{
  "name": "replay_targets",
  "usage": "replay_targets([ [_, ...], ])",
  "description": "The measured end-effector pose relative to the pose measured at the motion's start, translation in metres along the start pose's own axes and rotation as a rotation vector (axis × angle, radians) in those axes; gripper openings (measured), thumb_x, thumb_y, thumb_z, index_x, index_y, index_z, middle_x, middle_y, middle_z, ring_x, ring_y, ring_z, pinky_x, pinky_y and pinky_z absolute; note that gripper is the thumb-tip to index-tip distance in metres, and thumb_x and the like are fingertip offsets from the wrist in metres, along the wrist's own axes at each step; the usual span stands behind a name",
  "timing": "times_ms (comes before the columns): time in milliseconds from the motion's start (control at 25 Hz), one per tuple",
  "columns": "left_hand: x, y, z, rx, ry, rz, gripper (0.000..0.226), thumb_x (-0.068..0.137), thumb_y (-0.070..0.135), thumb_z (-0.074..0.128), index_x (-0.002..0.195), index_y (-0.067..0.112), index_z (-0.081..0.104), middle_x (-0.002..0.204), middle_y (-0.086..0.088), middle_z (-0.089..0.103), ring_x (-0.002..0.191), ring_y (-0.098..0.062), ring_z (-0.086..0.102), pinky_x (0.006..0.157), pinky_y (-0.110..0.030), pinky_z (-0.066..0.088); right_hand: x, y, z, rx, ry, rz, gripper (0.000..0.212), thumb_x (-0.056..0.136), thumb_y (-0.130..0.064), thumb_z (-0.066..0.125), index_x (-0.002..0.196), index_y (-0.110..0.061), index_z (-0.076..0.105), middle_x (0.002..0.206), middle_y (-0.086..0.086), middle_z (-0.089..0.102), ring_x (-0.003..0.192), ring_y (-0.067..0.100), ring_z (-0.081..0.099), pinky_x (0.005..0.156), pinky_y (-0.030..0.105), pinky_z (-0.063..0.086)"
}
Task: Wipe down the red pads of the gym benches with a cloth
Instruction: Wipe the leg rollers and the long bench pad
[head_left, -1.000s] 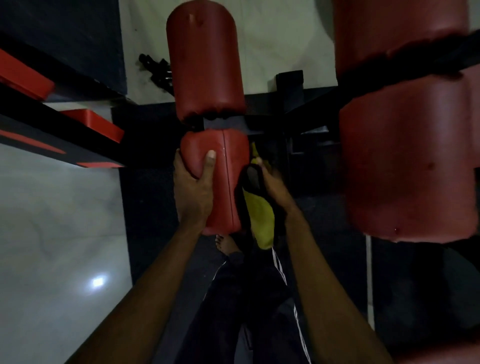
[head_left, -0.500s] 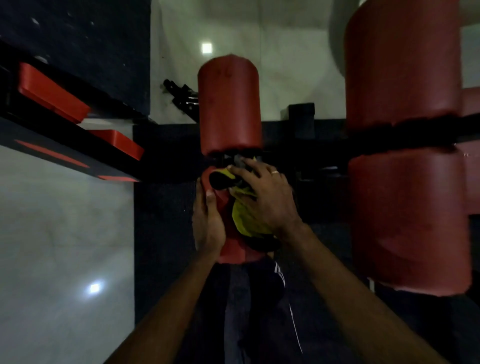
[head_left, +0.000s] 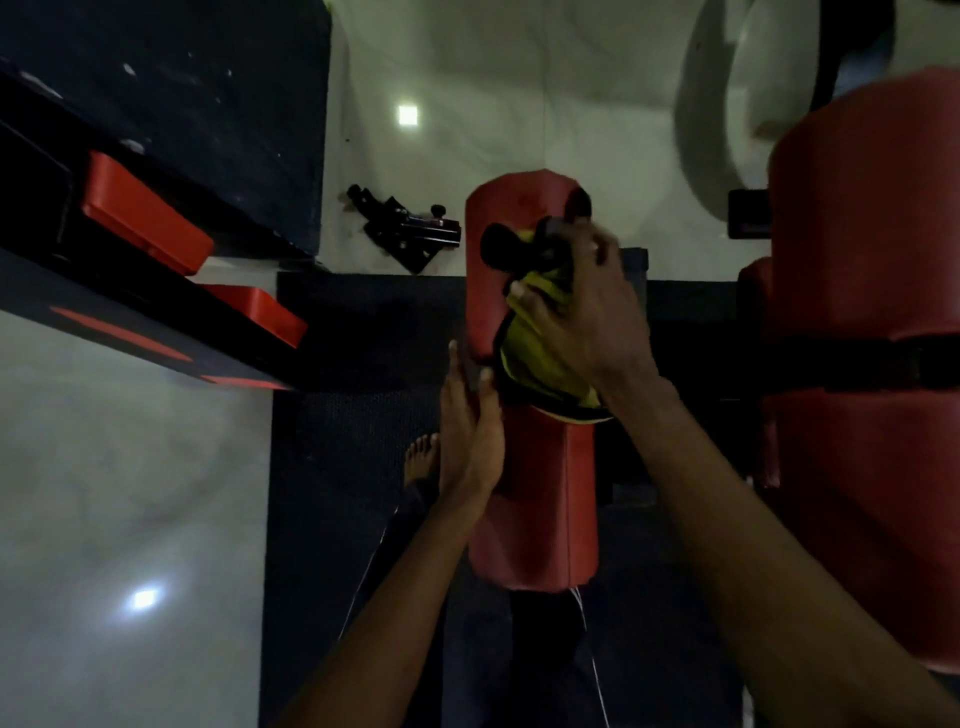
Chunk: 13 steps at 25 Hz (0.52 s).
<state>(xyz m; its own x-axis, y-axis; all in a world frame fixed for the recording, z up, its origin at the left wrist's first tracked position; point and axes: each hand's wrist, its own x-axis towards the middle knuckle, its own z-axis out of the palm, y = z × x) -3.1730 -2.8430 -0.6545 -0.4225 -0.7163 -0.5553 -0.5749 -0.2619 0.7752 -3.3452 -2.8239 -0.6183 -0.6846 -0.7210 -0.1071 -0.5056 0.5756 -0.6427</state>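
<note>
We see the yellow-and-black cloth (head_left: 540, 358) bunched against the red pad (head_left: 535, 519), over the gap between its upper and lower sections. Our right hand (head_left: 587, 317) clamps the cloth with curled fingers. Our left hand (head_left: 470, 431) rests on the pad's left edge, fingers straight and together. Dark mat (head_left: 353, 415) lies open to the left. A larger red pad (head_left: 872, 249) stands near on the right.

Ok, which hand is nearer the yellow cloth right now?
Right. The right hand grips the yellow cloth against the far red pad; the left hand rests against the near red pad, just left of the cloth.
</note>
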Motion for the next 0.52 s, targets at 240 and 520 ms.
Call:
replay_targets([
  [240, 0.021, -0.009, 0.004, -0.126, -0.079, 0.056, 0.060, 0.105, 0.046, 0.030, 0.159, 0.031, 0.010, 0.166, 0.010, 0.014, 0.151, -0.002, 0.014, 0.125, -0.036, 0.019, 0.014, 0.003, 0.008, -0.328, -0.151, -0.164, 0.059, 0.098, -0.045, 0.058, 0.151, -0.025, 0.042, 0.163, 0.008, 0.029, 0.147, 0.036, 0.032, 0.111, 0.057, 0.035],
  [520, -0.021, -0.039, -0.004, -0.088, -0.145, -0.054, 0.064, 0.101, 0.062, 0.024, 0.158, 0.037, 0.011, 0.165, 0.018, 0.010, 0.150, 0.002, 0.010, 0.124, -0.044, 0.019, 0.071, -0.045, 0.027, -0.719, -0.362, -0.464, 0.055, 0.085, -0.046, 0.045, 0.131, -0.020, 0.059, 0.144, 0.006, 0.055, 0.133, 0.035, 0.047, 0.106, 0.053, 0.034],
])
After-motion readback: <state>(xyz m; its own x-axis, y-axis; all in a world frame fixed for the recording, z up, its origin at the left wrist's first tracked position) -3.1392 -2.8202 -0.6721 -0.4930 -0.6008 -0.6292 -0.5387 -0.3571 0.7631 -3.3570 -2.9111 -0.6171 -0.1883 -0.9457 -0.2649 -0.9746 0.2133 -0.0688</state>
